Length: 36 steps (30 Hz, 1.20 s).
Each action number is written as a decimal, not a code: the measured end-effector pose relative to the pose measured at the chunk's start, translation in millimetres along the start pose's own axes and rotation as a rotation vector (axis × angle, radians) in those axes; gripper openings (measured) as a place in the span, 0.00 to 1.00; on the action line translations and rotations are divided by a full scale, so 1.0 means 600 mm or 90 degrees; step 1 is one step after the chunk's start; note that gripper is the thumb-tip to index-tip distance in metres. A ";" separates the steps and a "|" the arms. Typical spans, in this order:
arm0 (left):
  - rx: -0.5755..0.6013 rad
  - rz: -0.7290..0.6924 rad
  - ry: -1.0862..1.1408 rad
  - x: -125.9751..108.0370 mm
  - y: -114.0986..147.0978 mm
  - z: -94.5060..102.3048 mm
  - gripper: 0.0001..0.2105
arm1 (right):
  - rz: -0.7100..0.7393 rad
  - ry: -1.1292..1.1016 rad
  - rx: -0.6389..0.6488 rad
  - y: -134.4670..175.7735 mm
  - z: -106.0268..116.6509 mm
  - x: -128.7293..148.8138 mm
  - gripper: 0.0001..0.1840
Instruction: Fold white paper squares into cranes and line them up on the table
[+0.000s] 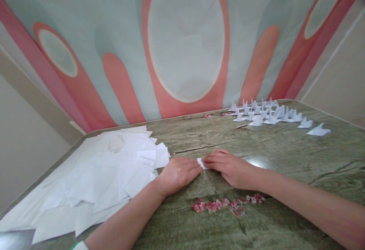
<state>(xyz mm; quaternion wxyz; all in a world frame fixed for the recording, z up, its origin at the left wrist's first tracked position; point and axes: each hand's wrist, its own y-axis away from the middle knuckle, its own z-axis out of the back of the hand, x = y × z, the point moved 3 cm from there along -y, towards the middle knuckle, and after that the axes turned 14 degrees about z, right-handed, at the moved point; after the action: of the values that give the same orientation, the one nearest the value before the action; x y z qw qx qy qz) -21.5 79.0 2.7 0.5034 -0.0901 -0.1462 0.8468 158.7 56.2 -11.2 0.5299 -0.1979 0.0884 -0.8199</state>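
Observation:
A small piece of folded white paper (202,163) lies on the wood-patterned tabletop, mostly covered by fingers. My left hand (179,173) bends over its left side, fingers together and pressing on it. From the right, my right hand (228,166) grips the opposite edge with its fingers held close. The fingertips of both hands nearly meet, and only a narrow strip of paper shows between them. How it is folded is hidden.
A wide, loose heap of white paper sheets (94,177) covers the table's left side. Several folded paper cranes (272,117) stand at the back right, one crane (319,130) apart from the group. Pink printed blossoms (216,205) decorate the tabletop. Behind the table rises a patterned wall covering (185,107).

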 end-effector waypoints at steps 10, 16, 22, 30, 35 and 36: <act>0.023 0.026 0.112 0.013 0.001 -0.004 0.11 | -0.007 0.001 0.008 0.000 0.000 -0.001 0.27; 0.003 0.095 0.216 0.026 -0.001 -0.010 0.09 | -0.013 -0.005 0.020 -0.001 0.004 -0.002 0.27; 0.004 0.136 0.246 0.028 -0.002 -0.013 0.09 | -0.019 -0.016 0.017 -0.001 0.005 -0.001 0.29; 0.004 0.142 0.248 0.032 -0.002 -0.013 0.09 | -0.023 -0.027 0.016 -0.001 0.006 -0.002 0.30; -0.015 0.110 0.218 0.028 -0.002 -0.010 0.09 | -0.020 -0.016 0.021 0.002 0.002 -0.004 0.29; -0.020 0.105 0.214 0.027 -0.002 -0.009 0.09 | -0.019 -0.014 0.018 0.002 0.002 -0.005 0.28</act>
<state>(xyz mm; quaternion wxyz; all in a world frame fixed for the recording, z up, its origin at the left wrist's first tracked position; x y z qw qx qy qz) -26.6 94.3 -2.3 0.4482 -0.2498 -0.0656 0.8558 161.2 58.3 -11.4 0.5212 -0.2003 0.0679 -0.8268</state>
